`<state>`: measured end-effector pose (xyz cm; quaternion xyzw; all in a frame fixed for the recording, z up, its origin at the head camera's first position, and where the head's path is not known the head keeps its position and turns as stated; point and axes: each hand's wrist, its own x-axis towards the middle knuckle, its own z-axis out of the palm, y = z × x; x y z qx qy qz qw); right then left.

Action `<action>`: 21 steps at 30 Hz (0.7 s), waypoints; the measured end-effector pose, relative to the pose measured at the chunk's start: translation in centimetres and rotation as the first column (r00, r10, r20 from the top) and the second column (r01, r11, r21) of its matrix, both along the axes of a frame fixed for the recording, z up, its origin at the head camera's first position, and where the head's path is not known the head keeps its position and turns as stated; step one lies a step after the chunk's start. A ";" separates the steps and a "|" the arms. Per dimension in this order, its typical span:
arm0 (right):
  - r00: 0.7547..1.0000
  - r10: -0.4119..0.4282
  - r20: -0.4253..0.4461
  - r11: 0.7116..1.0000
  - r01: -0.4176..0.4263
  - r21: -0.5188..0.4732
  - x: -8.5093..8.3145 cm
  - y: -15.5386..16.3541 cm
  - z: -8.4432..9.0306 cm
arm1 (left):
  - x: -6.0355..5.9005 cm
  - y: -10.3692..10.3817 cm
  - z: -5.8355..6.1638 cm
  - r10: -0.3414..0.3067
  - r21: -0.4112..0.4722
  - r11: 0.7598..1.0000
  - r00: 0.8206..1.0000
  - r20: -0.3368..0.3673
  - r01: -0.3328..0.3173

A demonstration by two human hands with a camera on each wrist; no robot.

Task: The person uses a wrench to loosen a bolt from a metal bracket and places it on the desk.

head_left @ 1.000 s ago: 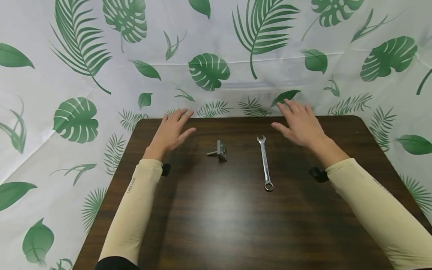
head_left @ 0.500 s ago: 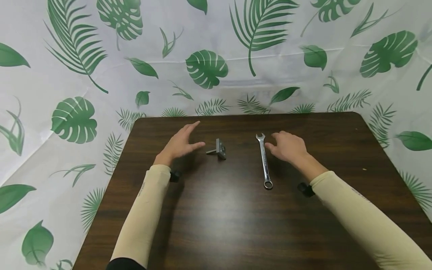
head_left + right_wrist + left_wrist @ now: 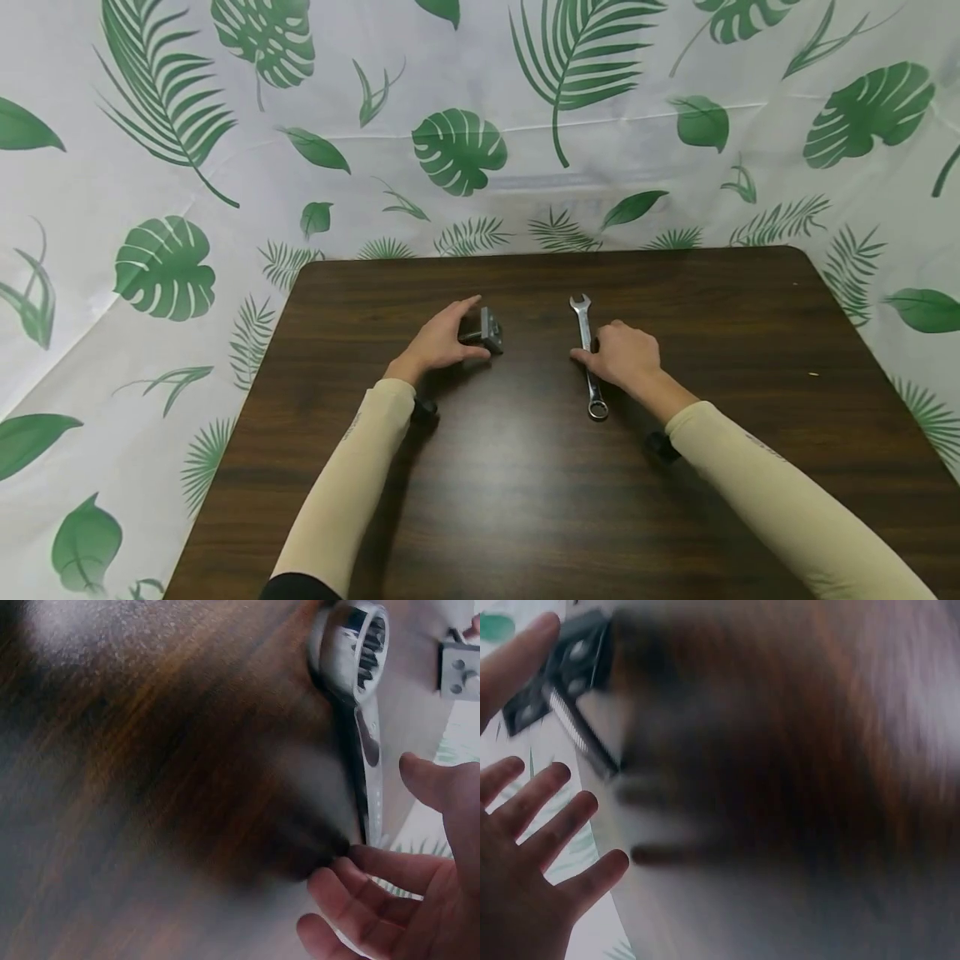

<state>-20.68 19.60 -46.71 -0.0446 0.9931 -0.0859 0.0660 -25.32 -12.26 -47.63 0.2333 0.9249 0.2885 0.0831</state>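
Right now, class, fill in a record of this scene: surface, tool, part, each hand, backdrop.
Surface: dark table
Tool: wrench, flat on table, ring end nearest the person
Part: plate on edge, rod pointing left
Left hand: thumb and fingers either side of rod, contact unclear
Right hand: at wrench, grip unclear
Backdrop: leaf-print cloth

Wrench (image 3: 584, 329) silver; metal plate (image 3: 491, 330) grey; table (image 3: 525, 525) dark-brown wood grain; backdrop (image 3: 525, 192) white, green-leaf print; sleeves (image 3: 341, 492) cream.

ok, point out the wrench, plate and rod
Wrench (image 3: 585, 332): head view, on the shaft, nearer its open end.
Plate (image 3: 491, 332): head view, mid-body.
Rod (image 3: 582, 732): left wrist view, mid-length.
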 end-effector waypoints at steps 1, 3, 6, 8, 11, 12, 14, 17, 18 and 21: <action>1.000 0.002 -0.007 1.000 -0.002 0.005 0.1 -0.1 -0.1 | 0.1 0.3 -0.1 0.005 -0.008 1.000 1.000 -0.004 -0.005; 1.000 0.007 -0.026 1.000 -0.006 0.013 0.1 -0.2 -0.2 | 0.2 0.9 -0.3 0.014 -0.029 0.999 1.000 -0.015 -0.014; 0.999 0.013 -0.052 1.000 -0.011 0.026 0.1 -0.3 -0.3 | 0.4 1.7 -0.2 0.027 -0.054 0.998 0.999 -0.040 -0.029; 0.998 0.014 -0.063 1.000 -0.012 0.025 0.1 -0.5 -0.3 | 0.4 2.1 -0.1 0.033 -0.057 0.998 0.998 -0.055 -0.036; 0.998 0.013 -0.067 1.000 -0.011 0.023 0.0 -0.9 -0.2 | 0.5 2.5 -0.1 0.048 -0.060 0.997 0.996 -0.068 -0.052; 0.998 0.012 -0.067 1.000 -0.011 0.021 0.0 -1.0 -0.1 | 0.5 2.6 -0.1 0.054 -0.069 0.996 0.996 -0.072 -0.059; 0.998 0.010 -0.064 1.000 -0.009 0.022 0.0 -1.3 -0.1 | 0.6 2.7 -0.2 0.065 -0.091 0.993 0.995 -0.076 -0.072; 0.998 0.012 -0.057 1.000 -0.011 0.018 0.1 -1.5 -0.2 | 0.8 2.9 -0.2 0.080 -0.119 0.989 0.993 -0.082 -0.090; 0.998 0.014 -0.058 1.000 -0.013 0.018 0.1 -1.5 -0.3 | 0.8 2.9 -0.3 0.082 -0.125 0.988 0.993 -0.085 -0.093; 0.998 0.021 -0.056 1.000 -0.019 0.023 0.2 -1.5 -0.5 | 0.9 2.9 -0.3 0.090 -0.119 0.988 0.992 -0.087 -0.100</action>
